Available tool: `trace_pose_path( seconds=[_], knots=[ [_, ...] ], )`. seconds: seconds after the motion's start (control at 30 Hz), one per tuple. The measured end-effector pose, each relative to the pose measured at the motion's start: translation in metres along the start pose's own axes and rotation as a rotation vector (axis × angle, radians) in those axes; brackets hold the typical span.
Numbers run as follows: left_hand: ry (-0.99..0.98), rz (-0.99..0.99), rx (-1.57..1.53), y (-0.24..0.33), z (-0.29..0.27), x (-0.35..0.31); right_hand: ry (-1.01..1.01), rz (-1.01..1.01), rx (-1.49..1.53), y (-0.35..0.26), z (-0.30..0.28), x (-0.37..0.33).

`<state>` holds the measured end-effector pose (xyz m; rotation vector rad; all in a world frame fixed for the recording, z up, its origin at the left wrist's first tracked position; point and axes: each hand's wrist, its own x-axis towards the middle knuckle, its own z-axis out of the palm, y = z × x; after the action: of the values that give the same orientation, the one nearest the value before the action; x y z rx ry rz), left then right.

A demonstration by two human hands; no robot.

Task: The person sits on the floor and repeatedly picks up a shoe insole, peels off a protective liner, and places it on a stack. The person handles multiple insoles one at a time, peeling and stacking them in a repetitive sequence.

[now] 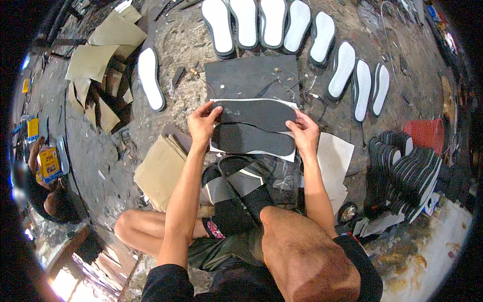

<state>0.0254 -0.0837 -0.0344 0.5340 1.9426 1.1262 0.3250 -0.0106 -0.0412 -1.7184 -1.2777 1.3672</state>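
Between my hands lies a white sheet (288, 156) bearing two black shoe soles, one above the other. My left hand (201, 126) pinches the left end of the far sole (256, 111), thumb on top and fingers at the sheet's edge. At its right end my right hand (305, 133) grips the same way, its thumb pressing on the sole. The near sole (251, 140) rests on the sheet just below, touched by neither thumb. Beneath and beyond is a dark square board (241, 75). The undersides of the sheet and the fingertips behind it are hidden.
White-topped soles (274, 22) stand in an arc at the far side, and one more (150, 80) lies left. Tan sheets (158, 168) sit by my left forearm, white sheets (332, 161) by my right. Stacked soles (402, 171) and a red basket (425, 135) are right. Another person's arm (35, 153) is far left.
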Motion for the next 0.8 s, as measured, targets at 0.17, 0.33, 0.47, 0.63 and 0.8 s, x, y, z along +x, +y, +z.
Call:
trace_pose_path(
  seconds=[0.17,0.33,0.47,0.63,0.8],
  knots=[
    [0.005,0.032,0.089,0.011,0.003,-0.002,0.026,0.034,-0.036,0.004,-0.002,0.002],
    [0.039,0.1,0.12,-0.018,-0.01,0.014,0.188,-0.222,-0.678,-0.033,0.017,-0.025],
    [-0.013,0.087,0.15,0.013,0.008,-0.003,0.282,-0.129,-0.708,-0.028,-0.001,-0.027],
    [-0.056,-0.009,-0.281,0.012,-0.01,-0.021,0.226,-0.118,-0.112,-0.007,-0.006,-0.048],
    [0.097,-0.056,-0.86,0.035,-0.034,-0.017,-0.272,-0.773,0.032,-0.09,-0.01,-0.114]
  ],
)
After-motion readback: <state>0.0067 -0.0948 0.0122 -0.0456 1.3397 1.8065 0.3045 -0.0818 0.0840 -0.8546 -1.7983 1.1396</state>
